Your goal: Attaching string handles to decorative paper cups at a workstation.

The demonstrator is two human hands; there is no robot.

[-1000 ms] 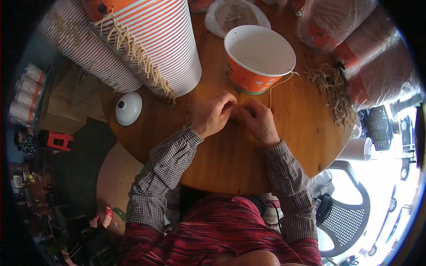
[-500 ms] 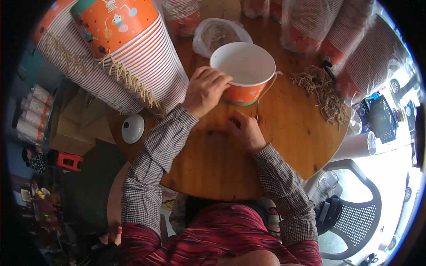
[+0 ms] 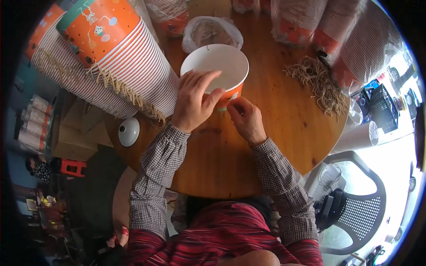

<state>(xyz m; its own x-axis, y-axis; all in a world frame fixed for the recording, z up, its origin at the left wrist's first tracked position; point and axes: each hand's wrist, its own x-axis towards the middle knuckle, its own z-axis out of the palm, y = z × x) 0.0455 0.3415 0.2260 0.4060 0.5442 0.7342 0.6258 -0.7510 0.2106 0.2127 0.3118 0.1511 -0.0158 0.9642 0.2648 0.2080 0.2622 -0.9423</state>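
Note:
A paper bucket (image 3: 222, 57), white inside and orange with a printed pattern outside, stands upright on the wooden table in front of me. My left hand (image 3: 191, 102) lies across its near left side, fingers stretched at the rim and thumb apart from them. Low at the bucket's near right side is my right hand (image 3: 246, 119), its thumb and fingers closed in a pinch. What sits between those fingertips is too small to make out. The cord seen earlier on the bucket's side is hidden now.
Tall nested stacks of buckets (image 3: 137, 57) with cord handles lean at the left, beside a white lid (image 3: 128, 131). Loose cords (image 3: 317, 84) lie at the right. Behind the bucket sits a plastic bag (image 3: 213, 34). Wrapped stacks (image 3: 368, 48) stand far right; a grey chair (image 3: 364, 213) is lower right.
The bucket has shifted left and turned, taking its cord out of sight. My left hand's thumb has spread from its fingers. My right hand has moved up against the bucket's side.

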